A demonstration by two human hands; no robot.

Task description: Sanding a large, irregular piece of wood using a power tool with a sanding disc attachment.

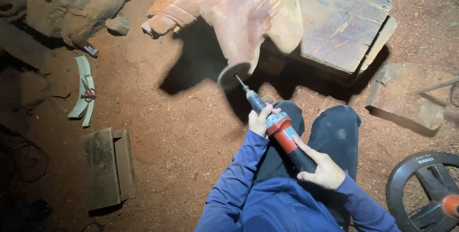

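A red and black power grinder [282, 134] points up and left from my lap. Its spinning disc [233, 75] on a thin shaft meets the lower tip of a carved wooden horse head [239, 7]. My left hand [260, 119] wraps the front of the tool near the red collar. My right hand [322, 167] grips the black rear handle. The carving rests against a worn wooden block [342, 19]. I wear blue sleeves and dark trousers, knees raised.
Red sawdust covers the ground. A small wooden stool [107, 167] lies at the left, curved wood offcuts with red-handled scissors [86, 93] above it. A flat stone [406, 98] sits at the right, a black wheel [425, 191] at the lower right.
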